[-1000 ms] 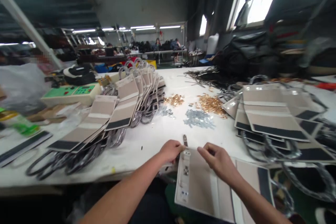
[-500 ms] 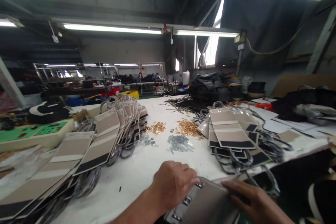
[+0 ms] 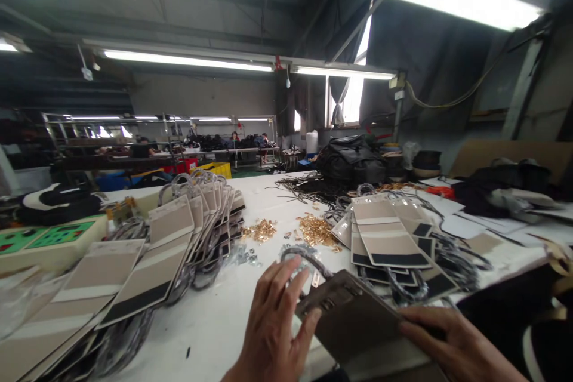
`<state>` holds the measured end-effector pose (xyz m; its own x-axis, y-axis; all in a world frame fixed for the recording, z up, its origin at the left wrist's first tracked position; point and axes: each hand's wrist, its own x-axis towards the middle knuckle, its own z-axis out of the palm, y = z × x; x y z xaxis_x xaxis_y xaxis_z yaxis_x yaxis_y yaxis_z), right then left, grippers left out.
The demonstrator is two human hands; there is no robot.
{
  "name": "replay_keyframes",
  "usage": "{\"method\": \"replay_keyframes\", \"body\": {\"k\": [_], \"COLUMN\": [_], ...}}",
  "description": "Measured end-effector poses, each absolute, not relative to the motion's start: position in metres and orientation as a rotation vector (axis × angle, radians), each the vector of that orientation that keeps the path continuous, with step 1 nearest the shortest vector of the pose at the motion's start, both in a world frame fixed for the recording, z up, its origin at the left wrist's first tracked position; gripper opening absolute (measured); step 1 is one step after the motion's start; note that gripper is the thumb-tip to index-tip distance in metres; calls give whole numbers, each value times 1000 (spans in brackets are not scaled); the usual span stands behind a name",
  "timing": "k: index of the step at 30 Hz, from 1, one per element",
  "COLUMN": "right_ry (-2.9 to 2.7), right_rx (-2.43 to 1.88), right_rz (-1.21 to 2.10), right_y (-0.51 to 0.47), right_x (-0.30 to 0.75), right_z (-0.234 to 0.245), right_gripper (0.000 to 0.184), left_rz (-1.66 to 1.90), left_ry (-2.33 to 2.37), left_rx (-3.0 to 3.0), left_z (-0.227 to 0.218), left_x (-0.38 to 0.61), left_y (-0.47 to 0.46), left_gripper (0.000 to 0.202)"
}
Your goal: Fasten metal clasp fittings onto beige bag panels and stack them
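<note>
A taupe bag panel (image 3: pixel 358 322) with a dark loop handle (image 3: pixel 316 262) is tilted in front of me. Small metal fittings (image 3: pixel 329 303) sit along its top edge. My left hand (image 3: pixel 275 322) is at that edge with its fingers spread, the fingertips near the handle and the thumb by the panel's corner. Whether it touches the panel I cannot tell. My right hand (image 3: pixel 443 334) grips the panel's right side, thumb on the near face and the other fingers partly hidden.
Finished-looking panels with wrapped handles lie in a fanned stack (image 3: pixel 165 245) on the left and a pile (image 3: pixel 389 233) on the right. Between them are gold fittings (image 3: pixel 316 231) and grey metal pieces (image 3: pixel 246 255). Black strips (image 3: pixel 299 191) lie farther back on the white table (image 3: pixel 201 322).
My left hand has let go of the panel's fitted edge and spread its fingers. The panel has turned and risen, and its handle now shows. My right hand keeps its hold.
</note>
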<state>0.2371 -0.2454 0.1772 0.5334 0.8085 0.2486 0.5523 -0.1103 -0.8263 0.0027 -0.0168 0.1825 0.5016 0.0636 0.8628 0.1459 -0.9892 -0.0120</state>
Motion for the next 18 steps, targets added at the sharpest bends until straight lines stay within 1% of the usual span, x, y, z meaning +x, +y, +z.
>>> {"method": "replay_keyframes", "body": {"k": [3, 8, 10, 12, 15, 16, 18], "right_ry": [-1104, -1014, -960, -889, -743, -699, -635], "right_rx": [-1744, -1656, -1658, -1679, -1727, -1747, -1788], "right_rz": [483, 644, 646, 598, 507, 503, 501], "right_y": [-233, -218, -220, -227, -244, -251, -267], "right_x": [243, 262, 273, 286, 308, 316, 332], "right_z": [177, 178, 182, 185, 183, 179, 166], "right_gripper": [49, 51, 54, 56, 57, 58, 60], "left_rz": [-1520, -1432, -1404, -1375, -1258, -1211, -1138], "left_ry": [-331, -341, -317, -373, -692, -829, -1050], "left_rx": [-2671, -2840, -2955, -3122, -3445, -3542, -3722], "left_z": [162, 131, 120, 112, 109, 109, 111], "left_x": [-2, -7, -6, 2, 31, 46, 86], "left_y": [1, 22, 28, 32, 35, 36, 40], "left_gripper": [56, 58, 55, 45, 29, 29, 36]}}
